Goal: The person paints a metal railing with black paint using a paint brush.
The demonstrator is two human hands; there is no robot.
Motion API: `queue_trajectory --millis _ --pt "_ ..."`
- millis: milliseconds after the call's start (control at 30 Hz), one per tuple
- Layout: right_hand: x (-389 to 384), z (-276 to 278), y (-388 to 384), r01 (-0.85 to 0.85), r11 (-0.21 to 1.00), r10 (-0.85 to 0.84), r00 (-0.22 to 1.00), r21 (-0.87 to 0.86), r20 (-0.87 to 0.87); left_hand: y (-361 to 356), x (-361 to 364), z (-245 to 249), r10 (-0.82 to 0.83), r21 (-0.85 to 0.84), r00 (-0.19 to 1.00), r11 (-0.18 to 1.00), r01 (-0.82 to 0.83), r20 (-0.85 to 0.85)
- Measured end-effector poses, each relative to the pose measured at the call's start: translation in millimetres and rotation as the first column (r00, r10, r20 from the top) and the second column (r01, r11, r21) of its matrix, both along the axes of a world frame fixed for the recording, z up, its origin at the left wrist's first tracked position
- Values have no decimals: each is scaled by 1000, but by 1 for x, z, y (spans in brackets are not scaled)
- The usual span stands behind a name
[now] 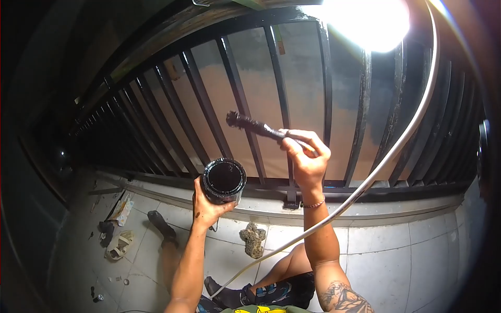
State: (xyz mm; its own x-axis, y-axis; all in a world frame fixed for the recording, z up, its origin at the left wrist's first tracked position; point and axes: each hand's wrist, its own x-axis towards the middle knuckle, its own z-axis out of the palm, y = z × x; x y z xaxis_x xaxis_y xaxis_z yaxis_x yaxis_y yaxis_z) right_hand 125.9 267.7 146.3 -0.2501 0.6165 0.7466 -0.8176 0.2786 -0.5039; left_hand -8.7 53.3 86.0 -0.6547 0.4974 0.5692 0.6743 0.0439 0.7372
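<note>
The can [229,197] is best held level, I'd judge, with the black-coated brush [255,125] kept above it so drips fall inside. I count one barred fence [228,60] across the far side, one white cable [416,120] to the right, one can nearer left, clasped by the curled left hand [207,210], one brush farther right, its handle pinched in the right hand [309,161]'s fingers, and one lumpy piece [253,240] on the tiled floor [378,261].

lamp [365,23]: glaring white | tiled floor [381,261]: pale | wall [342,120]: patchy, grey above tan
</note>
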Motion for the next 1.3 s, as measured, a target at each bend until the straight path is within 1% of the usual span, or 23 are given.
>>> queue_trajectory --millis 67,100,133,200,233,267,333,400,467,500,667,733,767,800,867,900,967,1067,1133,1200,1233,1267,1300 --pt "-1 6 -3 -28 1000 28 1000 -14 -2 -2 0 1 42 -7 999 999 -42 -20" --pt "-2 6 -5 -93 996 93 996 -12 15 -4 0 1 78 -20 996 997 -79 -40" --pt "-1 5 -7 -133 991 130 987 23 89 -7 -2 -2 87 -14 996 996 -88 -29" --pt "-5 -2 -9 -114 987 94 980 112 173 -9 -9 -6 45 54 999 998 -44 -10" --pt "-6 -7 -10 -164 985 153 972 52 178 -11 -11 -7 39 54 999 998 -37 -36" --pt "-8 -15 -10 -160 986 149 971 49 188 -14 -11 -9 34 53 999 998 -33 -26" --pt "-4 -28 -10 -281 954 294 944 -100 149 -15 -10 -12 25 47 999 999 -27 41" --pt "-1 -46 -15 -263 953 289 937 -148 197 -15 -7 -16 -31 47 995 999 26 94" --pt "-2 -64 -17 -303 930 330 938 -209 109 -12 -3 -21 28 -26 997 999 -26 69" --pt "0 -73 -16 -318 908 353 932 -272 89 -9 -2 -25 10 -46 998 999 -7 61" --pt "23 -96 -17 -141 950 203 957 -279 209 11 12 -38 -19 -122 999 992 24 44" --pt "41 -104 -7 -37 967 127 926 -251 355 21 22 -40 -45 -162 998 986 50 33" --pt "50 -106 -5 -25 963 129 917 -268 377 26 25 -42 -62 -199 996 977 74 61" --pt "60 -104 -2 0 976 85 921 -220 380 31 29 -43 -73 -197 995 977 87 74" --pt "86 -95 1 75 990 -8 880 -122 476 42 39 -44 -153 -226 988 962 151 12" --pt "92 -100 9 89 988 -28 909 -129 416 48 44 -44 -165 -239 986 956 167 31" --pt "115 -90 23 267 964 -246 908 -17 339 55 50 -45 -215 -209 974 952 226 74" --pt "145 -50 39 579 803 -595 789 142 151 59 57 -45 -214 -194 975 955 223 64" --pt "158 -23 56 761 537 -818 576 364 2 55 56 -45 -226 -179 970 954 239 93" --pt "168 3 69 791 212 -900 386 574 -200 50 52 -47 -208 -185 974 958 221 84" --pt "171 13 74 776 108 -913 325 621 -248 48 51 -48 -189 -190 979 961 201 78" --pt "169 20 79 774 66 -907 310 630 -286 44 49 -47 -184 -197 976 959 204 114" --pt "169 25 84 730 2 -914 278 683 -294 42 47 -48 -178 -193 980 962 193 93"
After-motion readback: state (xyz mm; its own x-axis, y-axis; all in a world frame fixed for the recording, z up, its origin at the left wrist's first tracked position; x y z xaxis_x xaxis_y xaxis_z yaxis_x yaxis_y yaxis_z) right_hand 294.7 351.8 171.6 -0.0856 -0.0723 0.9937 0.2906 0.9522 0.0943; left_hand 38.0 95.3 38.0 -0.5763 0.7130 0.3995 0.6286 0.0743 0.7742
